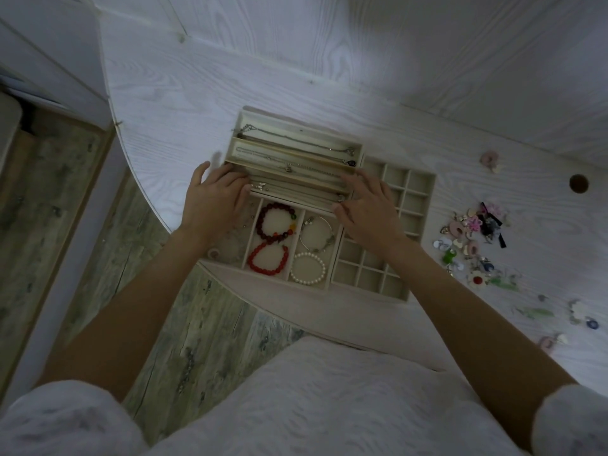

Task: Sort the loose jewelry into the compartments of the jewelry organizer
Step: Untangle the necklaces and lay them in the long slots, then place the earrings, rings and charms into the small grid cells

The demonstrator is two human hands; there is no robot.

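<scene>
both hands hold the beige long-slot necklace tray (292, 159) by its near corners: the left hand (215, 200) has its fingers curled over the left end, the right hand (365, 209) spreads over the right end with fingertips on the rim, and the tray appears to sit tilted on top of the beige three-bay bracelet tray (263, 238) rather than flat on the table. thin silver chains (296, 141) lie along its slots. below, a dark red bead bracelet (276, 222), a bright red bead bracelet (268, 260), a silver bangle (317, 236) and a white pearl bracelet (307, 268) fill the bays, and a beige small-grid tray (399, 192) sits just beside to the right, its cells looking unfilled. the risk from here, as i judge it, is a tip: if one end of the necklace tray lifts ahead of the other, the chains could slide together and tangle or spill over the wall; it could also come down on the bracelets and sit crooked. the loose pile of small coloured earrings and charms (473, 232) waits well apart on the right, unsorted, with strays nearer the edge. the surface is a pale white-washed wood-grain round table (197, 93), dimly lit, with a dark round hole (578, 183) at right; grey weathered plank flooring (82, 209) shows to the left
</scene>
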